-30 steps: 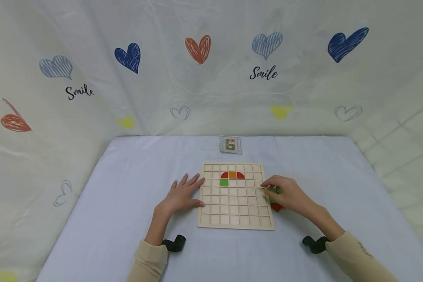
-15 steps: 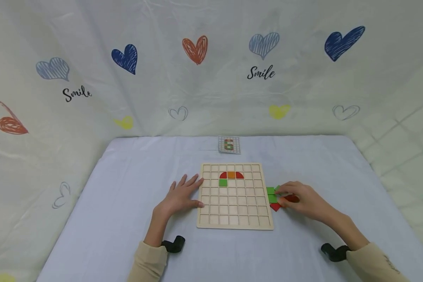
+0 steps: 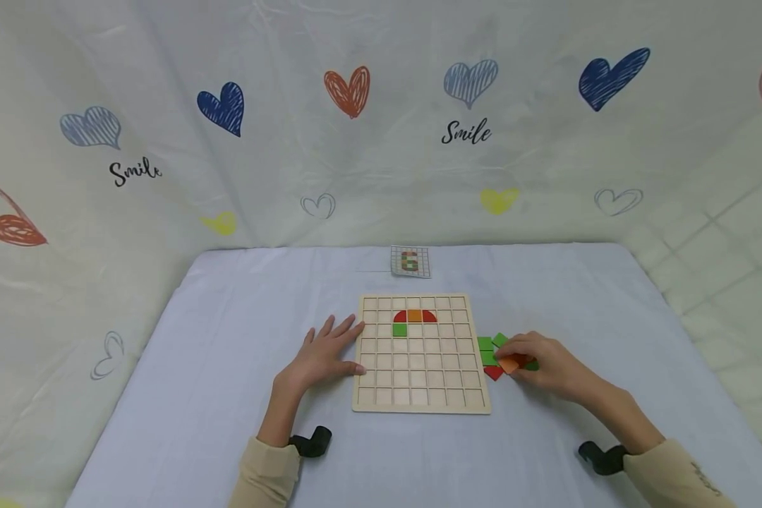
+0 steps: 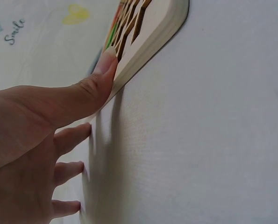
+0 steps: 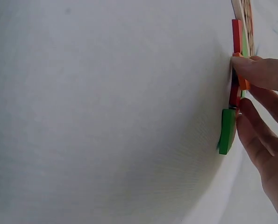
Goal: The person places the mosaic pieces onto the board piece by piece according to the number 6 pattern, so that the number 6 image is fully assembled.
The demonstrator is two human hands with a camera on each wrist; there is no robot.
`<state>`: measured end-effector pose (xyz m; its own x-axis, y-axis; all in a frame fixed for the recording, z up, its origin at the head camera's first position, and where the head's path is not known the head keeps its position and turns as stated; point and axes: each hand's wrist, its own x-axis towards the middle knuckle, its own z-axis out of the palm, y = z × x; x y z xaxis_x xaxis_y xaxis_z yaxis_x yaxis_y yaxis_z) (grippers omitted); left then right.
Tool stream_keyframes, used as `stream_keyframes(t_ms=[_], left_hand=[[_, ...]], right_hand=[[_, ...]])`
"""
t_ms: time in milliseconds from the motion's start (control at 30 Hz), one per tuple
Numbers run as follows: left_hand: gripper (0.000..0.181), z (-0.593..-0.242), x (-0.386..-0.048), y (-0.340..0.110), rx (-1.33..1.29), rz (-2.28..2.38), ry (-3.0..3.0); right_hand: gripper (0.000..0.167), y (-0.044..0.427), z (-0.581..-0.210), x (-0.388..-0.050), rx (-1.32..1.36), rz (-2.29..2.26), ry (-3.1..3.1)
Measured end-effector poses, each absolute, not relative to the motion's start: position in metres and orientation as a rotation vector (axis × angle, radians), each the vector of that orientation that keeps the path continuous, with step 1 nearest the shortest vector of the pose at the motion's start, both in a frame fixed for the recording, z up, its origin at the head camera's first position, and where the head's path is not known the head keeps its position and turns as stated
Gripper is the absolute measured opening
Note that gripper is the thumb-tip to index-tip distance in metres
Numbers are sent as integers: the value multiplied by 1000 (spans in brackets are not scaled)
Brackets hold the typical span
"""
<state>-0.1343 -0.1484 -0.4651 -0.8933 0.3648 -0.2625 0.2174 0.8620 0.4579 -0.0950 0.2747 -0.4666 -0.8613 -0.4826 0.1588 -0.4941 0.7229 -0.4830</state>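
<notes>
A wooden grid board (image 3: 422, 389) lies on the table; two red rounded pieces, an orange square (image 3: 415, 316) between them and a green square (image 3: 399, 329) sit in its upper cells. My left hand (image 3: 317, 361) rests at the board's left edge, fingers spread, its thumb (image 4: 99, 74) on the rim. Right of the board, my right hand (image 3: 549, 367) pinches an orange piece (image 3: 508, 364) between thumb and fingers. Around it lie green pieces (image 3: 487, 351) and a red piece (image 3: 493, 372); in the right wrist view a green piece (image 5: 226, 131) stands beside the fingers.
Behind the board lies a small card (image 3: 410, 262) with a coloured pattern on a grid. A white cloth with printed hearts hangs behind the table (image 3: 241, 296).
My right hand has moved right from the board's edge to the loose pieces and now pinches an orange one. My left hand stays at the board's edge.
</notes>
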Motion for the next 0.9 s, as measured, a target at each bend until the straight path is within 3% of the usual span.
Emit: stream_keyframes(t_ms=[900], left_hand=[[88,-466,-133,-149,443,610,2697]], right_hand=[[26,269,-466,-97,779,836,-2827]])
